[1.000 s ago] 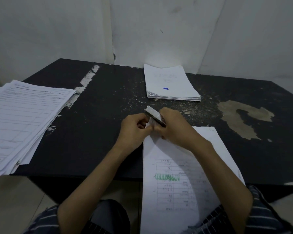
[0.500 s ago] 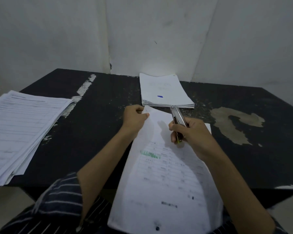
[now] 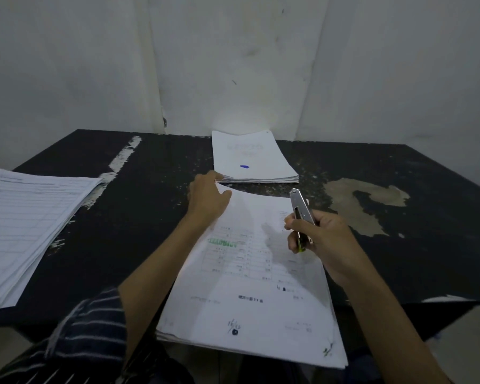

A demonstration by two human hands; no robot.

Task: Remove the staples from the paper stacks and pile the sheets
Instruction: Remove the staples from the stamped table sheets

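left hand [image 3: 207,199] pinches the sheet's [image 3: 250,273] far corner to lift it off, while right hand [image 3: 320,239] grips the remover [image 3: 301,214] clear of the paper.

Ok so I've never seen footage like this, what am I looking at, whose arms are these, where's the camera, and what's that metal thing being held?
There is no machine here: these are a person's two bare hands, filmed by one wide-angle camera worn on their head, looking forward and down. That is why both arms reach in from the bottom. The left hand pinches the far corner of the near paper stack, whose top sheet carries a green stamp. The right hand grips a metal staple remover, its tip pointing away from the person. On the black table there are also a neat stack with a blue mark by the wall, and a loose pile of printed forms on the left. A pale worn patch shows on the right.
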